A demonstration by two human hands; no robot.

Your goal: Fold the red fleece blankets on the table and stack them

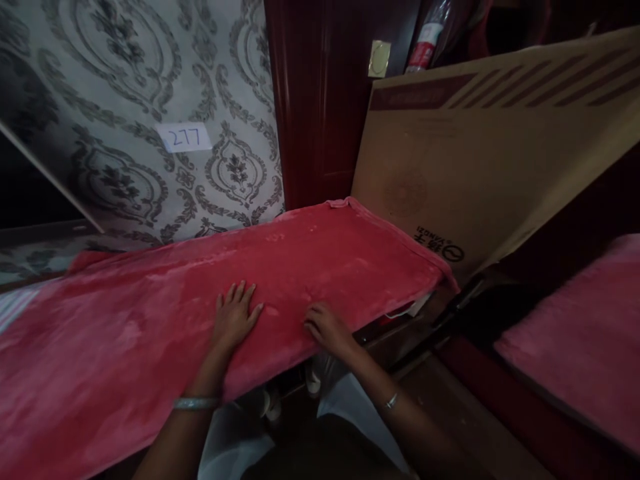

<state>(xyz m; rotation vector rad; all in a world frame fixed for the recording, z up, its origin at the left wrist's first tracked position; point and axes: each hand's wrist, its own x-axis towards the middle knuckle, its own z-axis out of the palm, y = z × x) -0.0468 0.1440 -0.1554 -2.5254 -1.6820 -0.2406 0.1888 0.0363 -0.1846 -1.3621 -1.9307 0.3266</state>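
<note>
A red plush cloth (pixel 310 250) covers a long surface in front of me, mostly smooth with a few small dents and brushed patches. My left hand (pixel 234 317) lies flat on it, palm down, fingers spread. To the right, close to the front edge, my right hand (pixel 327 329) touches the cloth with its fingers curled together. Whatever its fingertips may pinch is hidden. The cloth's right end hangs slightly over the edge, with a folded corner at the back.
A large cardboard box (pixel 440 153) leans behind the right end, with a plastic bottle (pixel 425 47) above it. Patterned wallpaper bears a paper marked 277 (pixel 185 137). A dark screen (pixel 35 180) stands left. Another pink plush cover (pixel 585 340) lies at right.
</note>
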